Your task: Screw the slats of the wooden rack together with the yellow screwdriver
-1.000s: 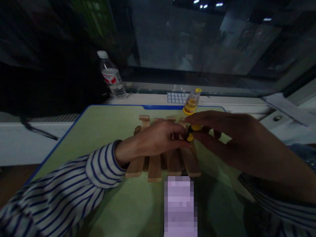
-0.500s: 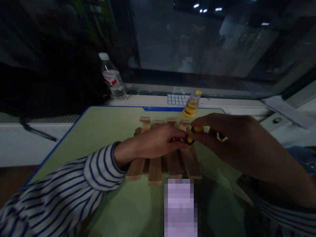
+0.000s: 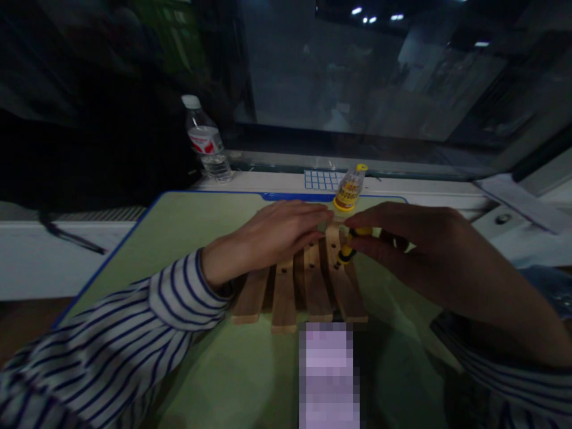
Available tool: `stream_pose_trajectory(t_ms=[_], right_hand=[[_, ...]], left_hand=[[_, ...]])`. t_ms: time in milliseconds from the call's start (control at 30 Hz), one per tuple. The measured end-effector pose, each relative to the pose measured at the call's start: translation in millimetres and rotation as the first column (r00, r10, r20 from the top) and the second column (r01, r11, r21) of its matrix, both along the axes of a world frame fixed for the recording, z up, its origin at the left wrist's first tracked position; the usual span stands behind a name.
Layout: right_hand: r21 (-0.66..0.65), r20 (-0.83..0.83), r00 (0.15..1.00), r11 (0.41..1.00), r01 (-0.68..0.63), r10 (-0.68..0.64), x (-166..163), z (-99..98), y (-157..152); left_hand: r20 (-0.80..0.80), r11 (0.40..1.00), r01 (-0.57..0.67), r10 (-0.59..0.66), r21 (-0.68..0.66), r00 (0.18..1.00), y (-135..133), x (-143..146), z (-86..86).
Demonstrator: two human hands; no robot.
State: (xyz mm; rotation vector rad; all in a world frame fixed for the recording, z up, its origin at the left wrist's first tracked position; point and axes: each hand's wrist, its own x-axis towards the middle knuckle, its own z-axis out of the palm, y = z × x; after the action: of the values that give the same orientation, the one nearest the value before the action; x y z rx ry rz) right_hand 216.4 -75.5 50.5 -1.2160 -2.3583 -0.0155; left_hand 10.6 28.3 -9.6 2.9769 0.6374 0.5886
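Note:
Several pale wooden slats point(image 3: 285, 307) lie side by side on the table, dark screw holes along them and upright ends at the back. My right hand point(image 3: 404, 244) pinches a short yellow-and-black screwdriver point(image 3: 348, 249), its tip down at a hole in the rightmost slat. Across the back of the slats lies my left hand point(image 3: 277, 232), fingers stretched toward the rightmost slat's raised end, the thumb apart below them. It hides the back part of the left slats; I cannot make out anything in its fingers.
A blue-edged green table point(image 3: 196, 220) carries the work. Near its far edge stands a small clear bottle point(image 3: 350, 189) with a yellow cap and base. A water bottle point(image 3: 208, 146) is on the window sill. A pixelated lilac rectangle point(image 3: 329, 375) lies in front of the slats.
My left hand has moved from beside the screwdriver tip back toward the far ends of the slats, uncovering the holes. My right hand keeps the screwdriver in nearly the same place.

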Motion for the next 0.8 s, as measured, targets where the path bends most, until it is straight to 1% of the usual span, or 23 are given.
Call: stream_pose_trajectory(t_ms=[100,267,500,800], right_hand=[[0.014,0.028,0.999,0.999,0.036,-0.037,1.4,1.1,-1.4],[0.016,0.032,0.998,0.998,0.054,-0.055,0.4,1.0,-0.4],[0.005,0.048,0.996,0.998,0.069,-0.069,-1.0,0.9,0.6],[0.034,0.074,0.994,0.996,0.083,-0.085,0.8,1.2,-0.8]], left_hand=[[-0.047,1.0,-0.02,0.019,-0.007,0.999,0.9,2.6,-5.3],[-0.064,0.999,-0.049,0.049,0.012,0.997,-1.5,3.0,-4.3],[-0.094,0.986,-0.107,0.12,0.128,0.988,-4.3,6.8,-6.5],[-0.045,0.994,-0.076,0.079,0.073,0.996,-4.6,7.1,-6.1]])
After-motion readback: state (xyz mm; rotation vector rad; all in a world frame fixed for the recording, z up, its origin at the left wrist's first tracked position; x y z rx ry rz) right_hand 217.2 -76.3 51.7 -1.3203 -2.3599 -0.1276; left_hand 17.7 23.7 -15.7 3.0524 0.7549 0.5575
